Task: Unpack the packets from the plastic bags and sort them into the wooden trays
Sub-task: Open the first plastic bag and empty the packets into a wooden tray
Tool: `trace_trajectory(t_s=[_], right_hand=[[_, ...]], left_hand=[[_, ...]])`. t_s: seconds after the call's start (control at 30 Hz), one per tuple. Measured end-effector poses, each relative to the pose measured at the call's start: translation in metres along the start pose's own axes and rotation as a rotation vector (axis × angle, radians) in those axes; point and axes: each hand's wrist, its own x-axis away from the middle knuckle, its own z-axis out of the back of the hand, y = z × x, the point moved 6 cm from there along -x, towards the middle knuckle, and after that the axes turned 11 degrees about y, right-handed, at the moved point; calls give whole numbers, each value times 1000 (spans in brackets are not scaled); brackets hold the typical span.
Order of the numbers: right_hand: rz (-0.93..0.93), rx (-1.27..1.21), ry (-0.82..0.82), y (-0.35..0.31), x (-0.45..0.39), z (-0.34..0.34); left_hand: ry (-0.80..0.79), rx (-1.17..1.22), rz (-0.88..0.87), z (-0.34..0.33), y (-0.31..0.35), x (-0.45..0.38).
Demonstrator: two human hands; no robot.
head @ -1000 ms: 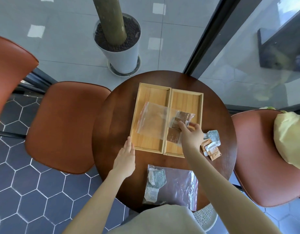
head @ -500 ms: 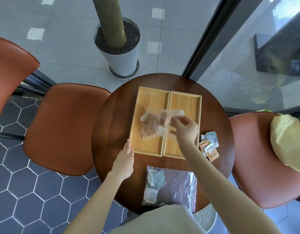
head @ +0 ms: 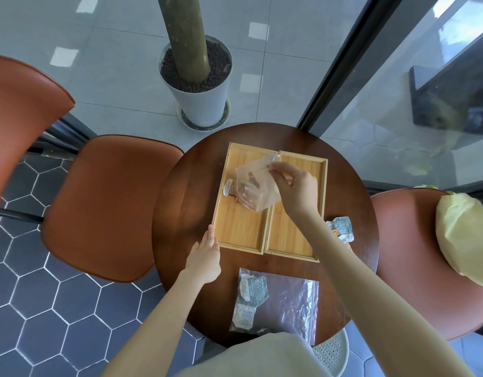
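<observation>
while packets (head: 233, 189) spill, right hand (head: 297, 188) pinches bag (head: 258, 186).

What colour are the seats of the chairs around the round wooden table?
Reddish-brown, leather-like chair seats, clearest in the head view.

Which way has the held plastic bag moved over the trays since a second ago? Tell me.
Yes: the plastic bag in the right hand swung leftward, now hanging over the left tray.
</observation>
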Motion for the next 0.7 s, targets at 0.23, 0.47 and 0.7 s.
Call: trace_trajectory(t_s=[0.23, 0.47, 0.7], right_hand=[[81, -1, 196, -12, -3, 24], [-313, -303, 318, 18, 22, 50], [-648, -646, 315, 42, 72, 70]], left_hand=[[-64, 12, 34, -1, -2, -1], [173, 693, 246, 31, -9, 1], [143, 1328, 345, 62, 17, 15]])
